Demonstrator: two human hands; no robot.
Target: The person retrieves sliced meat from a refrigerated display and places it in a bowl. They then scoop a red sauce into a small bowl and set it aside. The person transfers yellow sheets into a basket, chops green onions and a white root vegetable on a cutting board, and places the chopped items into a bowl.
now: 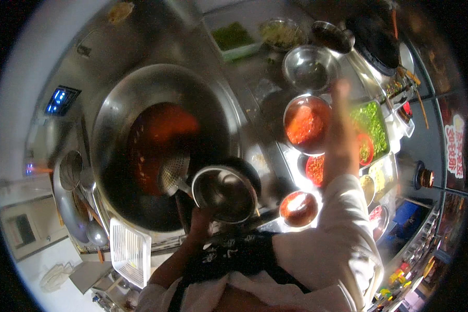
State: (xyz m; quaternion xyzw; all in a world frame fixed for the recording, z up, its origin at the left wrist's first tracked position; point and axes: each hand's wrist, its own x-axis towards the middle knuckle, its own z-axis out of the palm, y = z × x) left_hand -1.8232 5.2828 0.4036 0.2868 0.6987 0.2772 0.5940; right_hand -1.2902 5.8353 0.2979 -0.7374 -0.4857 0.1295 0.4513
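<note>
My left hand [202, 222] is closed on the near rim of a deep steel pot [224, 193], held tilted beside a large wok [109, 156]. Red sauce [166, 130] pools in the wok. A perforated skimmer [174, 172] rests in it, its handle running toward the pot and partly hidden. On the far right my right arm is stretched out, and my right hand [341, 89] is smeared by motion. It is close to the rim of an almost bare steel bowl [309, 67] and beyond a bowl of red chili paste [307, 120]; whether it holds anything is unclear.
Chopped green onion fills a tray [372, 127] right of my arm. Nearer stand a red bowl of chopped chili [315, 169] and a bowl of red sauce [298, 208]. A white plastic basket [130, 249], ladles [96, 232] and a wire strainer [71, 169] are at left.
</note>
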